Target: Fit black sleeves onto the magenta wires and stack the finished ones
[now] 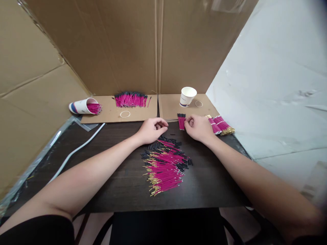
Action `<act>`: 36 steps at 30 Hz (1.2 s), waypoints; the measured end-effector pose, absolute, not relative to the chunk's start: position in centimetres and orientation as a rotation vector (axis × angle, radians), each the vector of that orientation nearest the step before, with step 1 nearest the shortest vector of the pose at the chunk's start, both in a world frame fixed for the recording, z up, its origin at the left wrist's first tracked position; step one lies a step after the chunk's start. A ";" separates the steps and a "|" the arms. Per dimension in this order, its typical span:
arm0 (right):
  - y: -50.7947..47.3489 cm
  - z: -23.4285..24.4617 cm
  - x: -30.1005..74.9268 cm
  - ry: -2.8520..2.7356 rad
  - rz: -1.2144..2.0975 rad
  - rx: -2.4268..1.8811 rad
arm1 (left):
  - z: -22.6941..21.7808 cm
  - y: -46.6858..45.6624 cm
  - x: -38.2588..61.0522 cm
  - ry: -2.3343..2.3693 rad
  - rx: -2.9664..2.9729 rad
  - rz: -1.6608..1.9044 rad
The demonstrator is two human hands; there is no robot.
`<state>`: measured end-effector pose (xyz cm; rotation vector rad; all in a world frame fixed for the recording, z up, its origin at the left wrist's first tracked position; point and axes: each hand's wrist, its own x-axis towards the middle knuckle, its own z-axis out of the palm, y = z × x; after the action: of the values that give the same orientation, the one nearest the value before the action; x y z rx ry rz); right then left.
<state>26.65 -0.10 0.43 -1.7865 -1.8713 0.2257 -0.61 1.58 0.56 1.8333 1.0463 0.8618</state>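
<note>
A dark table (212,185) bears a loose heap of pink sticks (166,170) on the near side of both hands, with short black tubes (153,146) strewn about it. Flat cardboard (141,115) lies beyond the hands. A small black-tipped row (181,122) sits at its near edge, just left of the right hand (200,127). Tied bundles (221,125) lie right of that hand, perhaps partly on cardboard; a white cable (66,158) runs left of the left hand (152,131).

Dark table (212,187), backed by brown cardboard panel (122,47); left side enclosed by second panel (33,92), right side by white wall (276,85).
</note>
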 end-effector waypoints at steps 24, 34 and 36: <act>0.1 -0.3 27.1 -1.934 0.197 -1.600 | 0.3 1.7 -0.6 1.035 1.831 0.867; -0.3 -0.1 26.9 -1.959 0.230 -1.556 | 0.6 1.3 -0.8 0.974 2.092 0.876; -0.4 0.1 26.9 -1.932 0.236 -1.549 | 0.6 1.2 -0.8 0.943 2.120 0.859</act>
<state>26.88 -0.37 0.10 -1.5492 -1.9325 0.2360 -0.83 1.20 0.60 2.1202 0.9425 0.8586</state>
